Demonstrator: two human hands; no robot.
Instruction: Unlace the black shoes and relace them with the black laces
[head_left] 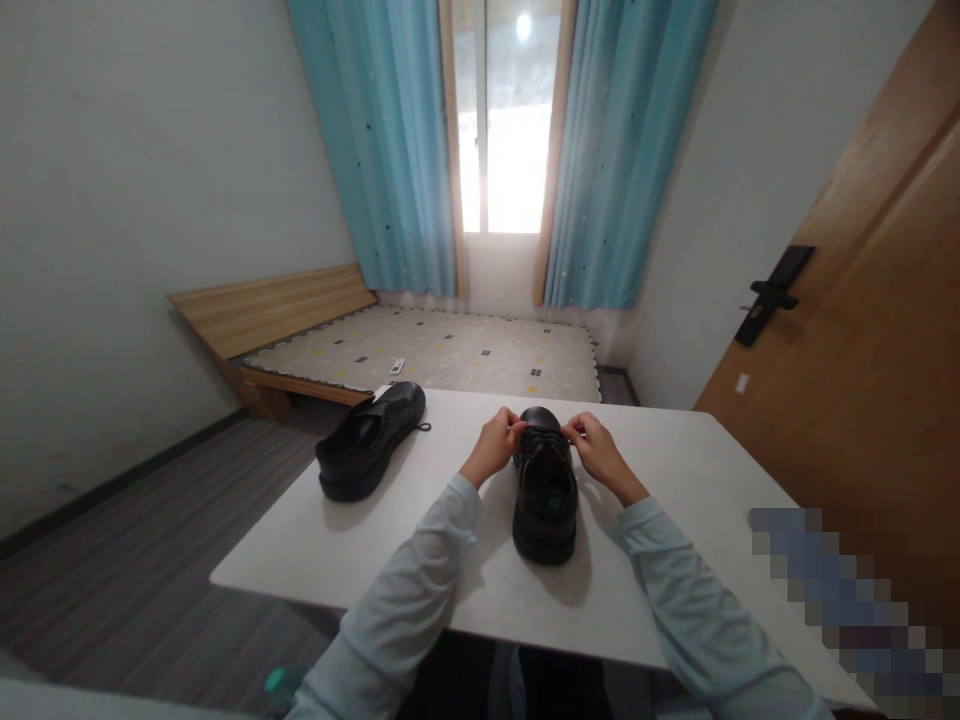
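A black lace-up shoe [545, 500] stands upright on the white table [285, 555], its heel toward me and its toe toward the window. My left hand [496, 443] is at the left side of its laces, fingers pinched together. On the opposite side my right hand [595, 447] is also closed in a pinch beside the lacing. What the fingertips hold is too small and dark to make out. Another black shoe [367, 445] rests near the table's left edge, with a small lace loop sticking out to its right.
Beyond the table lies a bed [465, 350] with a small white remote [397, 366] on it. A wooden door [847, 330] stands at the right. Something pixelated [840, 600] covers the table's right edge.
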